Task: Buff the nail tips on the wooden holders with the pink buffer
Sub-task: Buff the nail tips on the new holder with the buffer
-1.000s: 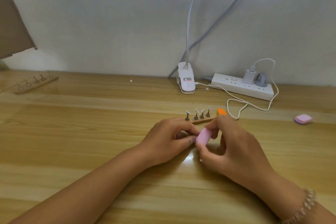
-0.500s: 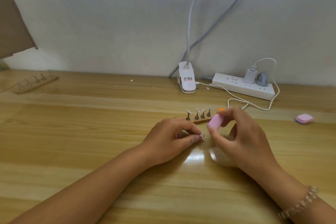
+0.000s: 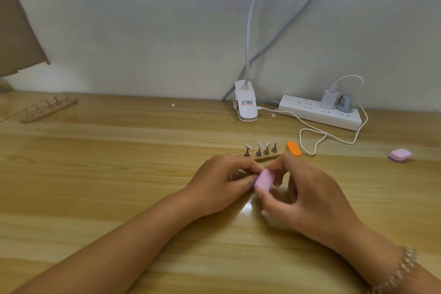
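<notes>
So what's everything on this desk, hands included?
pink buffer: 1, pink, held, centre front.
near wooden holder: 1, tan, centre.
far wooden holder: 1, tan, far left.
nail tips: 4, pale, on near holder.
orange buffer: 1, orange, beside near holder.
pink block: 1, pink, far right.
power strip: 1, white, back right.
clip lamp: 1, white, back centre.
cable: 1, white, by strip.
bracelet: 1, pale beads, right wrist.
left hand: 1, curled beside buffer, hold hidden.
right hand: 1, pinches buffer.

Soft, even light comes from a bright source at the top edge near 1 o'clock, leaving faint shadows. A small glare patch shines on the wooden table (image 3: 95, 174) just below centre. The right hand (image 3: 307, 196) and bracelet (image 3: 403, 267) at 5 o'clock are motion-blurred; table lines bow toward 9 o'clock.
</notes>
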Available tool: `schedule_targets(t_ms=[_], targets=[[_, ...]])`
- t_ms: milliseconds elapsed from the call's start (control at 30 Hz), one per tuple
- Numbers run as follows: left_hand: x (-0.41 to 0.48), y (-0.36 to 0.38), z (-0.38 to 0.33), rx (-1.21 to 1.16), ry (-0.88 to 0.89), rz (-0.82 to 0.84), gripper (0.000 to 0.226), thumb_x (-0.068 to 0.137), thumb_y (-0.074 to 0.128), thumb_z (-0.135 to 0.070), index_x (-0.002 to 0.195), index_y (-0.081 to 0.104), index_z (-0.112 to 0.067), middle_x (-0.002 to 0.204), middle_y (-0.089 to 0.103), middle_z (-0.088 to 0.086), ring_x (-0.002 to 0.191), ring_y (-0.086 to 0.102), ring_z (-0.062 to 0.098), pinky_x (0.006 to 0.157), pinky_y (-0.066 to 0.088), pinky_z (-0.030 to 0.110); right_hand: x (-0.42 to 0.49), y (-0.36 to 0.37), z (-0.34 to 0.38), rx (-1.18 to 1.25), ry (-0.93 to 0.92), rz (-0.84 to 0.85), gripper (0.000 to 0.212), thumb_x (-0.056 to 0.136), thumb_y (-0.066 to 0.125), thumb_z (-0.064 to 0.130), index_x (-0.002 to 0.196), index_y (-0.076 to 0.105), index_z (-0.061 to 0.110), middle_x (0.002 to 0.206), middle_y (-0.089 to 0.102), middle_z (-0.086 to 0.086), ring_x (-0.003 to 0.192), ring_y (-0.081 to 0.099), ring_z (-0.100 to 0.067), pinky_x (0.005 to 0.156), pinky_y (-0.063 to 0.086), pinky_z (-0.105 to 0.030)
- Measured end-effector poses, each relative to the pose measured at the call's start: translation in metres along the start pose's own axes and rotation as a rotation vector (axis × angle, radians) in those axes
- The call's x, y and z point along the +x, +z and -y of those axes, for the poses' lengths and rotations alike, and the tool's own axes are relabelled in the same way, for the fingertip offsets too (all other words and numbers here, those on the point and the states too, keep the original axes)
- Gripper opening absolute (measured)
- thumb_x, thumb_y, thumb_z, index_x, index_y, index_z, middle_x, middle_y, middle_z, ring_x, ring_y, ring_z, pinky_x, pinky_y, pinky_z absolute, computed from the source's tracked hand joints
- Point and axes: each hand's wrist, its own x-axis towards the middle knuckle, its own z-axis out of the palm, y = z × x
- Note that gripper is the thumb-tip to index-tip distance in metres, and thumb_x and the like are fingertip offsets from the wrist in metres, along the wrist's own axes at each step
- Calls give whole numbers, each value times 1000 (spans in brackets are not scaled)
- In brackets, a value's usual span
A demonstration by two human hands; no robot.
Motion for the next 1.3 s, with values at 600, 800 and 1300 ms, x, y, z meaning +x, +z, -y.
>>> schedule_targets(t_ms=[600, 800, 1300], targets=[[1, -1, -1, -42, -11, 43, 24, 91, 55, -13, 101, 72, -25, 91, 71, -14, 68, 54, 6, 68, 44, 32, -2, -2, 4, -34, -38, -18, 26, 76, 61, 46, 100, 57, 36, 91, 59, 23, 64, 48, 14, 55, 34, -14], [-1, -1, -2, -34, -20, 49, 22, 93, 53, -20, 103, 72, -27, 92, 70, -17, 75, 60, 3, 69, 44, 31, -2, -1, 3, -40, -32, -59, 25, 78, 65, 40, 102, 59, 33, 92, 60, 21, 64, 48, 14, 55, 34, -15], [0, -1, -3, -53, -9, 26, 21, 100, 55, -14, 92, 68, -27, 79, 64, -18, 68, 53, -1, 66, 38, 26, 3, 0, -8, 8, 69, -102, 34, 74, 72, 44, 99, 52, 32, 89, 57, 20, 61, 50, 2, 55, 40, -27]])
